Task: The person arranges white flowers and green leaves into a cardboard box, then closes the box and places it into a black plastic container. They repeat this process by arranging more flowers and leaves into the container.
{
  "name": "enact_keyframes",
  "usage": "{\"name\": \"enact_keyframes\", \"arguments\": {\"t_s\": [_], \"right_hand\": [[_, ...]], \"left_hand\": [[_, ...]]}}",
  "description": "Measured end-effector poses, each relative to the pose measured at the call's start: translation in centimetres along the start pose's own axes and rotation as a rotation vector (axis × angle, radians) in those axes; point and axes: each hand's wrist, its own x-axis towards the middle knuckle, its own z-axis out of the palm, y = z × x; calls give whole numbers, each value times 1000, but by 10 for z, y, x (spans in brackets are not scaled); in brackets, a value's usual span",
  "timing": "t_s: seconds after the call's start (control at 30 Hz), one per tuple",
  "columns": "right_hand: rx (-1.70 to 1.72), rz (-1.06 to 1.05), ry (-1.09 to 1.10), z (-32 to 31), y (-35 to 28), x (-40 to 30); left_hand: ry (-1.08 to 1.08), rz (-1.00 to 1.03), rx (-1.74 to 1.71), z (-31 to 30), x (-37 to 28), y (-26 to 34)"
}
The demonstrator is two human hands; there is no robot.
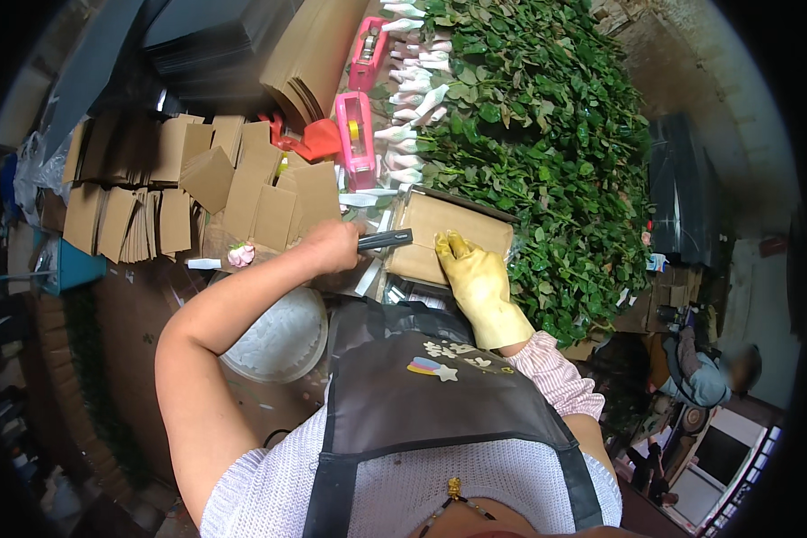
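My bare left hand [336,246] is closed around a slim black tool [385,239], whose flat end points right. That end reaches over the left rim of a shallow brown cardboard-lined box [454,227] with a dark back edge. My right hand [469,269], in a yellow rubber glove, rests palm down on the lining, fingertips toward the back. Anything beneath its fingers is hidden. Directly beyond the right rim lie many leafy green stems [545,181], with white net-sleeved flower heads [407,101] at their left end.
Two pink tape dispensers [356,141] stand behind the box. Stacks of cardboard pieces [255,202] fill the left side, near a red object [309,139]. A pink rose head [241,254] lies at the table edge above a white-lined round tub [279,336]. Another person [703,380] is far right.
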Motion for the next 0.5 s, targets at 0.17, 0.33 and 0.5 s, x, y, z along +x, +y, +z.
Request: {"name": "enact_keyframes", "arguments": {"t_s": [0.17, 0.33, 0.5], "right_hand": [[4, 0, 19, -3, 0, -2], [18, -13, 20, -1, 1, -1], [-67, -13, 19, 2, -1, 0]], "left_hand": [[-25, 209, -336, 15, 2, -28], [166, -95, 61, 13, -28, -18], [447, 247, 725, 57, -33, -14]]}}
